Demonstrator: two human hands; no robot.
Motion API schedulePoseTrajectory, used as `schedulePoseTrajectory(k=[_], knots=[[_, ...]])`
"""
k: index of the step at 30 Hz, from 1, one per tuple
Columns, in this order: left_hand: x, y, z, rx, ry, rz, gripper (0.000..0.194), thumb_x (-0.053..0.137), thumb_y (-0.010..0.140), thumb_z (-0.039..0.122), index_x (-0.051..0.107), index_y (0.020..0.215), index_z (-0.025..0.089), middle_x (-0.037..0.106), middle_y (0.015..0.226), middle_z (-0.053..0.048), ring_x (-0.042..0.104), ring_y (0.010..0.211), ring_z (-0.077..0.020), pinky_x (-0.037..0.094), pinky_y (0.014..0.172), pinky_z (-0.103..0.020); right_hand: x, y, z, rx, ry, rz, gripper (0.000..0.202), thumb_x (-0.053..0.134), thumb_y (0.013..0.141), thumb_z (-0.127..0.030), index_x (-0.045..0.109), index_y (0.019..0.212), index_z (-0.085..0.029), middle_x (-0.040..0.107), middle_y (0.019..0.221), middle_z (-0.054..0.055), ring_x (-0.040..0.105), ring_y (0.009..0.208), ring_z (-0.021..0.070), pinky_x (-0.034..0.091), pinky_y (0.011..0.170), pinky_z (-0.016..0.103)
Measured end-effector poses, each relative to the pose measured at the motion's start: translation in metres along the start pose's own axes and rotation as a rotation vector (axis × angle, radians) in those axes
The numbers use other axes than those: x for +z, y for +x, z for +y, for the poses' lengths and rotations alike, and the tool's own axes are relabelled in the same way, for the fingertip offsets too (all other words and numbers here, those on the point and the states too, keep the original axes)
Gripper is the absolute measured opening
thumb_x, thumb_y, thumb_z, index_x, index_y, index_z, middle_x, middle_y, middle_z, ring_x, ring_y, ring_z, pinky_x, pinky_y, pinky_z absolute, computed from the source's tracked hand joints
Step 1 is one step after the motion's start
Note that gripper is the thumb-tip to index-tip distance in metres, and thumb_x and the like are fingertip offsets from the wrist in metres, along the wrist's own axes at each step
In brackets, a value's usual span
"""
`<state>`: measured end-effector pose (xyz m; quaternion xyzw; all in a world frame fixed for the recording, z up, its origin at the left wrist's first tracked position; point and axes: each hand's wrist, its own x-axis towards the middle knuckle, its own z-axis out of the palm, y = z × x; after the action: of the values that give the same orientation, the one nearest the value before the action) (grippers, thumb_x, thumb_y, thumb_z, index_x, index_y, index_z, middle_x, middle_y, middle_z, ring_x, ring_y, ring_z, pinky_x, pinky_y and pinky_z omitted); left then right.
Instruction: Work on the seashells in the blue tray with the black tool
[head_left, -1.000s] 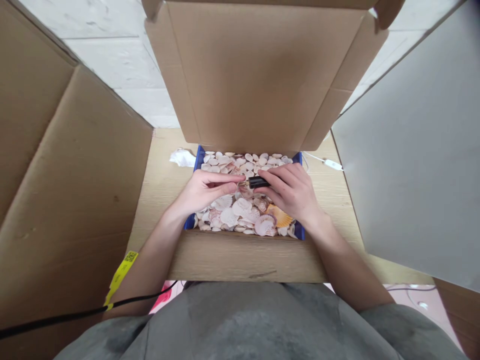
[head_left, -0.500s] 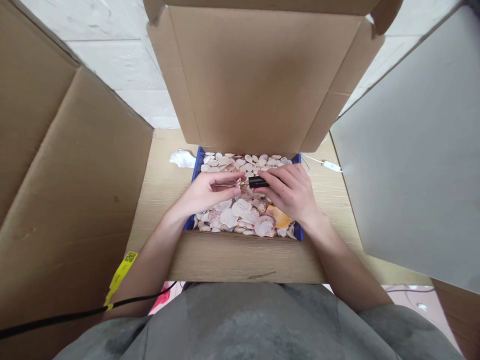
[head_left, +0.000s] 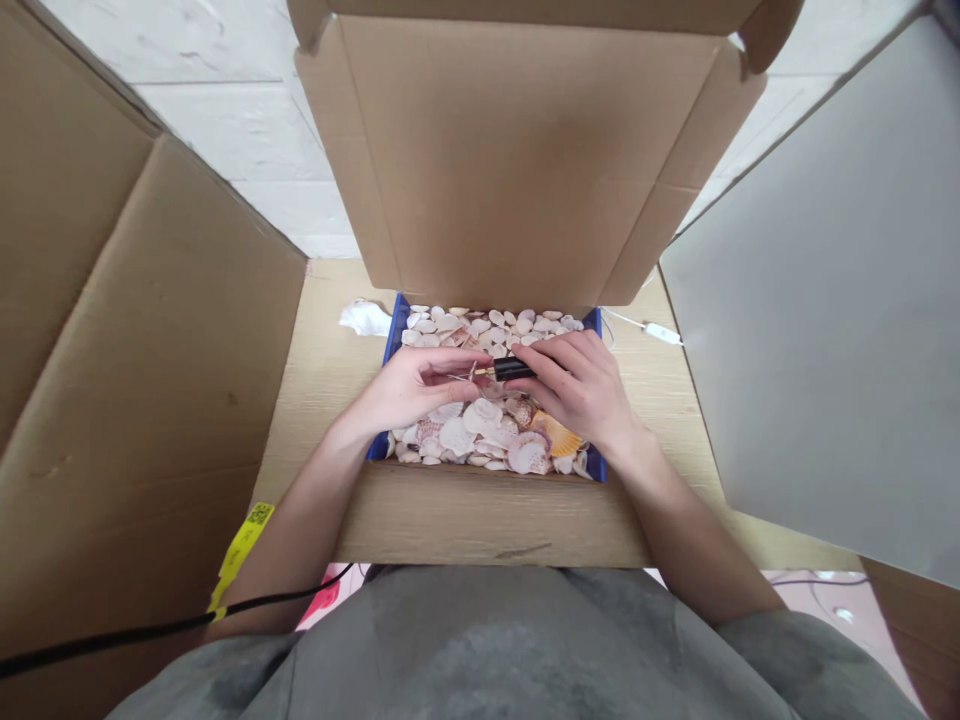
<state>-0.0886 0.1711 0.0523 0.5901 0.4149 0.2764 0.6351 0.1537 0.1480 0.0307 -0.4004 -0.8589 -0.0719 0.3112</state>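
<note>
The counter [head_left: 322, 370] is of pale wood with a fine grain. In its middle lies a blue tray [head_left: 392, 338] full of shells [head_left: 480, 435]. Just left of the tray's far corner lies a crumpled white scrap [head_left: 364, 317]. On the right side a thin white cable [head_left: 645, 327] runs over the wood. Cardboard panels [head_left: 150, 400] stand around the counter.

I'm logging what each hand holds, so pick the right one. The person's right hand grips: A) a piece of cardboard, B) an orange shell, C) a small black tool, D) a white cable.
C: the right hand is closed around a small black tool, held over the blue tray of shells, with the left hand at its tip.
</note>
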Motion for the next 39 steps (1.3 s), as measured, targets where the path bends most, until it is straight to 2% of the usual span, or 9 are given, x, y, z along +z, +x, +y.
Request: schedulePoseTrajectory(k=[10,17,24,31,39], knots=[[-0.0017,0.0006,0.0013,0.119,-0.101,0.184,0.037,0.075,0.08,0.028,0.071,0.114,0.017,0.068,0.124,-0.01,0.067,0.111,-0.0231,0.051,0.103,-0.038,0.0025,-0.0037,0.0057,0.132,-0.046,0.098,0.038,0.065,0.086,-0.037,0.058,0.121,-0.023,0.07,0.099,0.005,0.059,0.088,0.0189,0.042,0.079,0.034],[-0.0036,0.0003,-0.0024,0.134,-0.2,0.139,0.037,0.076,0.079,0.024,0.071,0.115,0.019,0.07,0.122,-0.009,0.068,0.11,-0.0231,0.051,0.104,-0.039,0.0021,-0.003,0.0049,0.127,-0.026,0.102,0.036,0.064,0.086,-0.036,0.059,0.119,-0.022,0.07,0.098,0.005,0.059,0.087,0.0188,0.042,0.077,0.034],[-0.0039,-0.0008,-0.0017,0.15,-0.2,0.104,0.033,0.076,0.079,0.022,0.072,0.113,0.019,0.07,0.121,-0.009,0.068,0.109,-0.0224,0.054,0.101,-0.037,0.0019,-0.0023,0.0048,0.124,-0.013,0.111,0.036,0.065,0.086,-0.036,0.06,0.118,-0.021,0.07,0.097,0.005,0.059,0.087,0.0188,0.042,0.077,0.033],[-0.0049,-0.001,-0.0024,0.134,-0.171,0.111,0.036,0.077,0.077,0.027,0.072,0.112,0.019,0.07,0.121,-0.01,0.069,0.107,-0.0249,0.053,0.102,-0.041,0.0027,-0.0043,0.0057,0.139,-0.012,0.068,0.037,0.063,0.087,-0.037,0.058,0.121,-0.024,0.07,0.1,0.005,0.06,0.089,0.0191,0.041,0.079,0.034],[-0.0075,-0.0035,0.0024,0.059,-0.115,-0.003,0.036,0.077,0.078,0.026,0.072,0.113,0.018,0.074,0.11,-0.009,0.072,0.1,-0.024,0.057,0.094,-0.036,-0.0022,-0.0024,0.0033,0.087,-0.045,0.193,0.047,0.068,0.084,-0.03,0.053,0.128,-0.03,0.07,0.107,0.003,0.059,0.099,0.0203,0.04,0.09,0.038]])
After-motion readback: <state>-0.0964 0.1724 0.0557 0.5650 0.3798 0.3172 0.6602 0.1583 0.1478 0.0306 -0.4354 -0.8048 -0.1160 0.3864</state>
